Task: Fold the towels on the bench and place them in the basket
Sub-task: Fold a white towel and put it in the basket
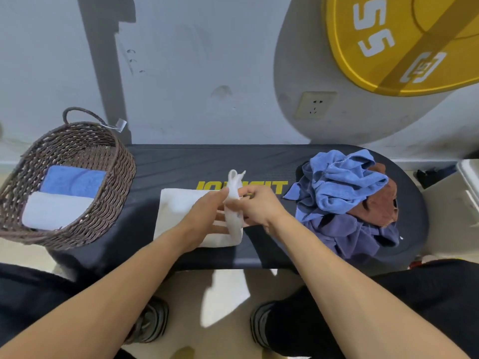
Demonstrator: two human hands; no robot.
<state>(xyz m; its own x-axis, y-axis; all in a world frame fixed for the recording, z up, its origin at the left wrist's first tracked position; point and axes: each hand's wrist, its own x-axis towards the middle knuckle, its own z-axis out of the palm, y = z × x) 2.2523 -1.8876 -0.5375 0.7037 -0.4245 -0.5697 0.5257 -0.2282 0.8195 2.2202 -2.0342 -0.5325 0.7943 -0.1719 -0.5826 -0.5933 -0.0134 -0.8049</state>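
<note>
A white towel lies on the middle of the black bench. Its right edge is lifted upright between my hands. My left hand pinches that raised edge from the left. My right hand grips it from the right. A brown woven basket stands at the bench's left end. It holds a folded blue towel and a folded pale towel. At the right end lies a heap of unfolded towels: light blue, brown and purple-blue.
A grey wall with a socket runs right behind the bench. A yellow weight plate hangs at the upper right. A white box stands at the far right. My knees and shoes are below the bench's front edge.
</note>
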